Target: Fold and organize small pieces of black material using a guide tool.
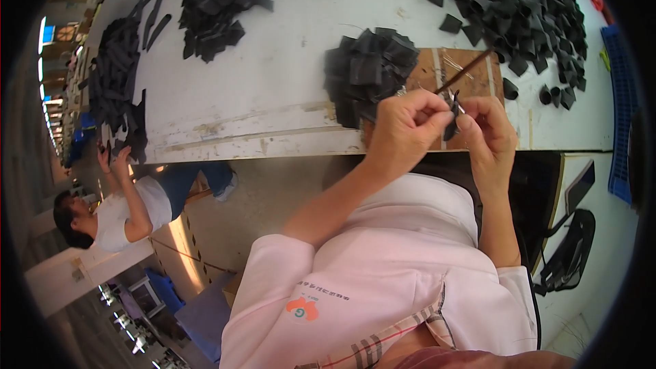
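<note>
Near the front edge of the white table, my left hand (pixel 410 123) pinches a small dark piece (pixel 451 126) between thumb and fingertips. From the other side my right hand (pixel 489 133) closes its thumb and fingers at the same piece. Something thin and shiny shows by the right fingertips, too small to name. Beyond my hands a thin brown stick (pixel 468 70) slants over a brown board (pixel 485 85). A heap of flat black pieces (pixel 369 61) lies just left of the board, close to my left hand.
Rolled black pieces (pixel 526 7) are heaped at the far right, flat ones (pixel 222 3) at the far left. A co-worker (pixel 130 212) handles black strips (pixel 113 72) at the table's left end. A blue crate (pixel 620 116) stands at the right edge.
</note>
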The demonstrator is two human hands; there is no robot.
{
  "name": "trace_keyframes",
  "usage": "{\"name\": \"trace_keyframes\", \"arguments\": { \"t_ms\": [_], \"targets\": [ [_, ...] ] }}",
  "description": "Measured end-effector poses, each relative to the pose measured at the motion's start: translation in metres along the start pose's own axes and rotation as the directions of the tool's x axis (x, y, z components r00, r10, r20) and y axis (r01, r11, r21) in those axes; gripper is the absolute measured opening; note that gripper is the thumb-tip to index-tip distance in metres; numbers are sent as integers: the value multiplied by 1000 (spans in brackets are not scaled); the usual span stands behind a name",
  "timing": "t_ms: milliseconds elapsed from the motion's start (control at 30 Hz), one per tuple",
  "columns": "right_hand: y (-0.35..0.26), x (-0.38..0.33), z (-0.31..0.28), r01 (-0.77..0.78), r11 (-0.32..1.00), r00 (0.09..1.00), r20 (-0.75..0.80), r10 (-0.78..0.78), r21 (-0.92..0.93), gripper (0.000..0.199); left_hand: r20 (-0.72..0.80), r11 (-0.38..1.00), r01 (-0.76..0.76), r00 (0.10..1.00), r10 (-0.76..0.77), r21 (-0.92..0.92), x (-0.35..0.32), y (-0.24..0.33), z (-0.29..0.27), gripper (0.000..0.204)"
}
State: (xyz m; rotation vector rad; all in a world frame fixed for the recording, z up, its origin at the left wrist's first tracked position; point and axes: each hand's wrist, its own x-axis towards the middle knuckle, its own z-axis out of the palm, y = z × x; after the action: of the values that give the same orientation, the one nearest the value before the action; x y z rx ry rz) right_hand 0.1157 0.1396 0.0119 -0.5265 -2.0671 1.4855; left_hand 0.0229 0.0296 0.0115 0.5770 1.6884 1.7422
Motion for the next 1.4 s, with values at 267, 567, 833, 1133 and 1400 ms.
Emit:
{"name": "trace_keyframes", "arguments": {
  "t_ms": [267, 567, 833, 1133, 1400],
  "targets": [
    [-14, 4, 7, 145, 940, 989, 32, -142, -307, 6, -71, 789, -439, 855, 514, 430, -2, -13, 20, 10],
    [-11, 10, 4, 150, 923, 989, 70, -133, -356, 7, -138, 736, -419, 814, 564, 533, 5, -16, 15, 12],
    [-2, 5, 0, -136, 989, 990, 49, 134, 51, 7, -85, 743, -478, 813, 576, 469, 2, -12, 20, 11],
    [1, 5, 14, 160, 918, 983, -30, -183, -362, 5, 5, 776, 155, 981, -192, -611, 8, -1, 6, 10],
    [-3, 17, -3, -561, 255, 808, 454, 377, 787, 8, -102, 993, -5, 995, -7, -115, -3, 26, 9, 9]
  ]
}}
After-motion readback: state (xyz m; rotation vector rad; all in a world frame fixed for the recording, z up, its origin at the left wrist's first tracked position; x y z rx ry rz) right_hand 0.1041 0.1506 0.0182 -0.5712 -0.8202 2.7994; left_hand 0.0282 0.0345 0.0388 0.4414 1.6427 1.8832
